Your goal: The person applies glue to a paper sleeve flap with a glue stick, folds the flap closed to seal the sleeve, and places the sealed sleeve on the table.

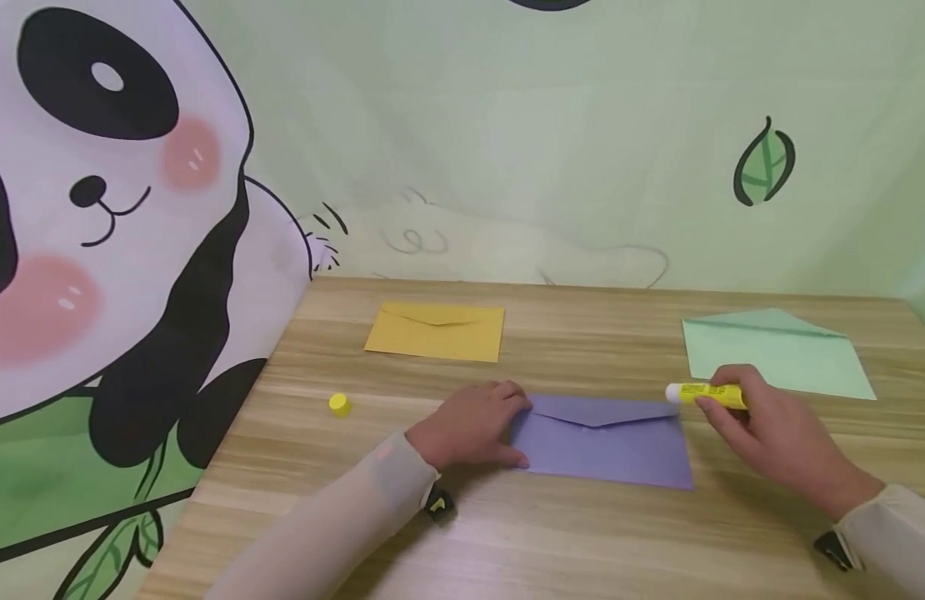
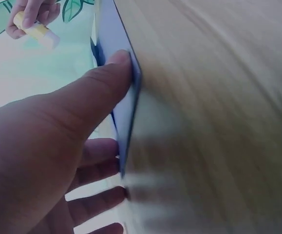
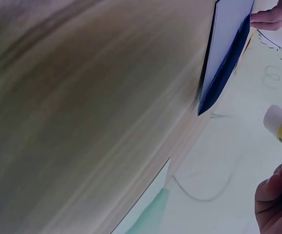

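Observation:
A purple envelope (image 1: 605, 454) lies on the wooden table with its flap side up. The left hand (image 1: 470, 421) rests at its left end, the thumb (image 2: 119, 61) pressing near the lower corner and the extended fingers at the upper left edge. Above and to the right of the envelope, the right hand (image 1: 788, 433) grips a yellow glue stick (image 1: 708, 393) held nearly level. Its uncapped white end (image 3: 275, 117) points left, close to the envelope's upper right corner in the head view.
A small yellow cap (image 1: 340, 405) stands on the table at left. Behind the hands lie a yellow envelope (image 1: 440, 337) on the left and a pale green envelope (image 1: 770, 358) on the right, its flap raised. A panda-printed cloth (image 1: 507, 167) hangs behind the table (image 1: 552, 542).

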A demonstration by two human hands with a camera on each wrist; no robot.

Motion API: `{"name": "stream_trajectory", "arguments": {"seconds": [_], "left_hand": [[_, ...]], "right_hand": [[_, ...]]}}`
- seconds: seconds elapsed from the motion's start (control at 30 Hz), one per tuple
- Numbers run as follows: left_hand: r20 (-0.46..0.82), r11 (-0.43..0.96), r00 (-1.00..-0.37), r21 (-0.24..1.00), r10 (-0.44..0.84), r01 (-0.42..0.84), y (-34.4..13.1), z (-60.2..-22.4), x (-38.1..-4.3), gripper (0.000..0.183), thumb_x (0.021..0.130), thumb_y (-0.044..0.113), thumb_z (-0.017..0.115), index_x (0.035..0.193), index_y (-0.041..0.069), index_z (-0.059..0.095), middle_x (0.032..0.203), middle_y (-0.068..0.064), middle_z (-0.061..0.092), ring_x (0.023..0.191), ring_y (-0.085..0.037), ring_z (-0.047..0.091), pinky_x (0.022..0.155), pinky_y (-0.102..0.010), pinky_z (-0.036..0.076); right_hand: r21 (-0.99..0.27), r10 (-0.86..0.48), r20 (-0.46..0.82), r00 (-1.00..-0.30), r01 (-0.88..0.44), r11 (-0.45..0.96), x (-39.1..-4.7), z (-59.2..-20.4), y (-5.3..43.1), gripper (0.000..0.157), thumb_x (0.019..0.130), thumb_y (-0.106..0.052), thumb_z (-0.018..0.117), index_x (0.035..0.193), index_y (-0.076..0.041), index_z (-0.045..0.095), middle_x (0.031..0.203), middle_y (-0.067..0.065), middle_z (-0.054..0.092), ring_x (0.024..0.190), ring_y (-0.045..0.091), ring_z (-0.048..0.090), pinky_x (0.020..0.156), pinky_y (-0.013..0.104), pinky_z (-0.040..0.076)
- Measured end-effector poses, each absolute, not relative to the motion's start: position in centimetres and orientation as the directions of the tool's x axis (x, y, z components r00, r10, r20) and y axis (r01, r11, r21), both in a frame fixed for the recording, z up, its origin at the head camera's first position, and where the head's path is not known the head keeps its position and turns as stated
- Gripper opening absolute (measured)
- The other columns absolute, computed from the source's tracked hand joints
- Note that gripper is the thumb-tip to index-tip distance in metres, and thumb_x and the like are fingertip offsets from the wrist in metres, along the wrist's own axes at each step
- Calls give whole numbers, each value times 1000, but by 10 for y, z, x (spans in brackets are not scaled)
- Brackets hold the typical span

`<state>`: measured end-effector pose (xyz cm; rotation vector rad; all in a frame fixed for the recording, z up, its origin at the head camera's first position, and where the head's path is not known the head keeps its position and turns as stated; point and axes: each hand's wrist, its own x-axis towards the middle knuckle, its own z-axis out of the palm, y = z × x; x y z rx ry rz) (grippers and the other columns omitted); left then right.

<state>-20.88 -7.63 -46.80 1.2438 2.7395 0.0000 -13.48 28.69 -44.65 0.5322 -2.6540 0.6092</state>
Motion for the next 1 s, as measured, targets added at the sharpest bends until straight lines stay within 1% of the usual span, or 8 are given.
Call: {"name": "stream_trajectory", "arguments": {"seconds": [0.27,0.4,0.47,0.53,0.6,0.67,0.83,1.0], "left_hand": [[-162,649,-635,43,755,760,-69,-470,-206,79,86,58,64,145,6,52,155,0,45,136,-15,50,105,-30,47],[-163,655,-641,46,750,754,-66,-471,-207,77,84,57,66,141,7,53,151,0,49,123,-12,58,96,-28,52],[-153,651,-638,57,755,757,-65,-472,-206,72,83,56,67,138,12,53,142,-1,54,108,-13,63,87,-29,55],[-135,647,-635,70,761,760,-63,-472,-205,68,82,53,68,137,17,53,130,-2,57,93,-13,62,76,-30,55],[-129,641,-631,64,765,765,-63,-470,-203,69,83,52,67,142,21,50,122,-4,56,87,-15,59,74,-30,53],[-141,642,-632,34,762,766,-62,-468,-200,71,85,53,64,148,26,47,122,-5,55,90,-16,59,79,-32,52],[-174,650,-647,-49,742,759,-59,-466,-194,69,95,65,48,153,29,44,139,-8,53,122,-19,56,107,-39,43],[-157,656,-661,-87,734,749,-48,-468,-191,77,94,75,39,147,21,52,142,-7,53,129,-25,54,109,-43,43]], "right_hand": [[-323,-289,452,-844,-457,829,-137,-448,284,33,88,-10,74,110,-8,50,68,-5,52,53,-3,35,45,20,35],[-329,-289,454,-843,-460,825,-138,-447,283,33,88,-11,75,110,-8,50,72,-3,56,55,-3,39,47,20,38],[-328,-287,460,-840,-461,824,-138,-447,283,33,88,-11,74,110,-8,50,73,-2,57,56,-3,40,47,20,39],[-320,-289,468,-835,-465,825,-139,-446,282,32,89,-12,74,110,-8,51,72,-3,57,56,-3,40,47,20,39],[-316,-294,467,-834,-468,825,-139,-445,282,31,89,-12,74,110,-8,51,71,-4,55,55,-3,38,47,20,37],[-315,-297,463,-835,-468,826,-140,-444,281,31,89,-12,74,110,-8,51,70,-5,54,54,-3,36,46,20,35],[-307,-293,449,-844,-454,836,-140,-444,281,32,89,-13,74,110,-9,50,68,-6,51,53,-2,33,45,20,33],[-311,-288,445,-848,-448,838,-140,-444,283,32,90,-13,73,111,-8,50,69,-6,53,54,-2,34,45,20,34]]}}
